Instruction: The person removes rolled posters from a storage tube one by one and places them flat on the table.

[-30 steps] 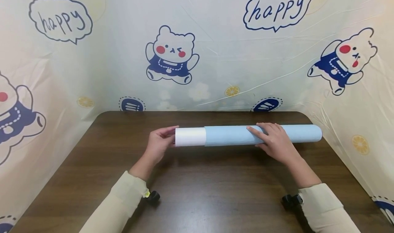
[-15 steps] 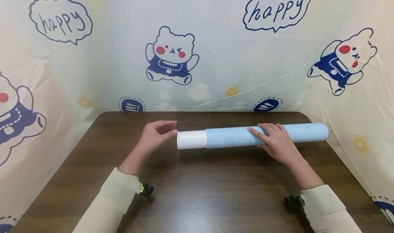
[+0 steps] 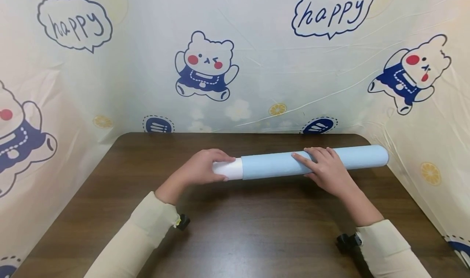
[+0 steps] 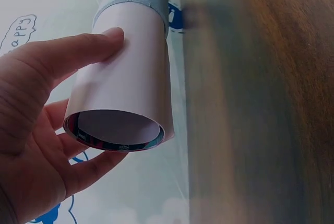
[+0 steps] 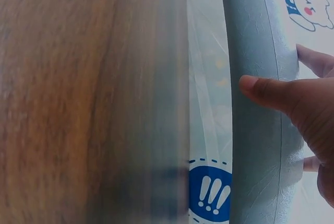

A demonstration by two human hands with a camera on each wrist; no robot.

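Note:
In the head view, a long light-blue tube (image 3: 271, 166) with a rounded right end lies crosswise over the far part of the table, its right end a little higher in the picture. A white paper roll (image 3: 233, 170) sticks out of its left end. My left hand (image 3: 200, 167) grips this roll, thumb on the near side and fingers on the far side. The left wrist view shows the roll's hollow end (image 4: 117, 130), with dark printing along the inside edge. My right hand (image 3: 327, 171) holds the blue tube right of its middle, thumb nearest me in the right wrist view.
The dark brown wooden table (image 3: 235, 229) has rounded far corners. A pale cloth (image 3: 257, 74) with printed bears and "happy" bubbles hangs behind it and along both sides. A small black camera (image 3: 182, 222) sits on the left wrist, another (image 3: 346, 242) on the right.
My left hand came off the roll's open end, opened out, then moved right and took hold around the white roll. The tube's right end has risen slightly; my right hand keeps its hold.

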